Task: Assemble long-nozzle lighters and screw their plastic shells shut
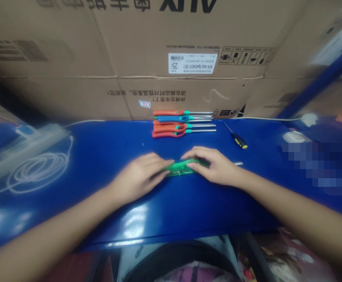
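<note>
A green lighter-like tool (180, 167) lies level just above or on the blue table, its metal tip showing to the right of my right wrist. My left hand (143, 174) pinches its left end between thumb and fingers. Over its right part is my right hand (213, 165), fingers curled on the far side and thumb on the near side. Behind my hands, several similar tools with red, orange and blue handles (169, 134) lie stacked side by side, their metal rods pointing right.
The blue table (147, 219) ends near my body. A black and yellow screwdriver (239, 140) lies at the back right. Coiled white cable (38, 172) and a power strip (49, 137) are at the left. A large cardboard box (141, 51) stands behind.
</note>
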Tool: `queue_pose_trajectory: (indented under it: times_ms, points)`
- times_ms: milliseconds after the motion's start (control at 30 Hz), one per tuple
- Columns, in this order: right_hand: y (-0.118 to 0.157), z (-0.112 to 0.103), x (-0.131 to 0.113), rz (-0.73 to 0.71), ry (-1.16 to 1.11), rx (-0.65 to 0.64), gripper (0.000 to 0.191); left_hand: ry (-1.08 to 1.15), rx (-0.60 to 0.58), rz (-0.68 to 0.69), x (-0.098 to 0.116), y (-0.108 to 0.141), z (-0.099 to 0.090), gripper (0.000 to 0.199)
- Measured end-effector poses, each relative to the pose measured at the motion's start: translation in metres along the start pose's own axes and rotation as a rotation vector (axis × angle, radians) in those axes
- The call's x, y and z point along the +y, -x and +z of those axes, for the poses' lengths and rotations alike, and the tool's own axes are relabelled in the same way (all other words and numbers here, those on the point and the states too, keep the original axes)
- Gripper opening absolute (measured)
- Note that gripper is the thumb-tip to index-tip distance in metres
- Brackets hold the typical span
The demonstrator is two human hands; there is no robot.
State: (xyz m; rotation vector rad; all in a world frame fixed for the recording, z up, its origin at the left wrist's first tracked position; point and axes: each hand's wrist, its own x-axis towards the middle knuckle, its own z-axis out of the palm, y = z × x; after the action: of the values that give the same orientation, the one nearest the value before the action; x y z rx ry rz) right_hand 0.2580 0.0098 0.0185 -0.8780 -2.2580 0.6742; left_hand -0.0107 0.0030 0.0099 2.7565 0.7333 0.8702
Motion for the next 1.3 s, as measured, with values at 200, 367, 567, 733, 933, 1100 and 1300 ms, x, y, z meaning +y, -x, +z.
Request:
queue_pose_trajectory:
  times_ms: [200,367,567,733,933,1100,1300]
  points:
    - [-0.003,-0.002,0.000,0.089,-0.134,0.017,0.020,-0.050,-0.022,-0.065,0.001,0.001,0.000,0.038]
    - [-0.001,-0.004,0.005,0.021,-0.048,0.017,0.026,-0.065,-0.032,-0.098,-0.003,0.001,-0.002,0.036]
    - [0.000,-0.009,0.007,-0.079,0.155,-0.080,0.039,-0.006,-0.117,-0.180,-0.003,-0.004,-0.006,0.030]
    - [0.000,-0.007,0.013,-0.020,0.212,-0.145,0.038,0.022,-0.164,-0.199,-0.004,-0.004,-0.004,0.026]
    - [0.000,-0.007,0.013,0.026,0.210,-0.189,0.037,0.039,-0.168,-0.221,-0.004,-0.003,-0.003,0.027]
    - [0.000,-0.010,0.010,0.028,0.239,-0.217,0.042,0.028,-0.167,-0.210,-0.002,-0.004,-0.004,0.030]
    - [0.001,-0.013,0.012,-0.005,0.231,-0.245,0.034,0.044,-0.157,-0.186,-0.002,-0.003,-0.003,0.029]
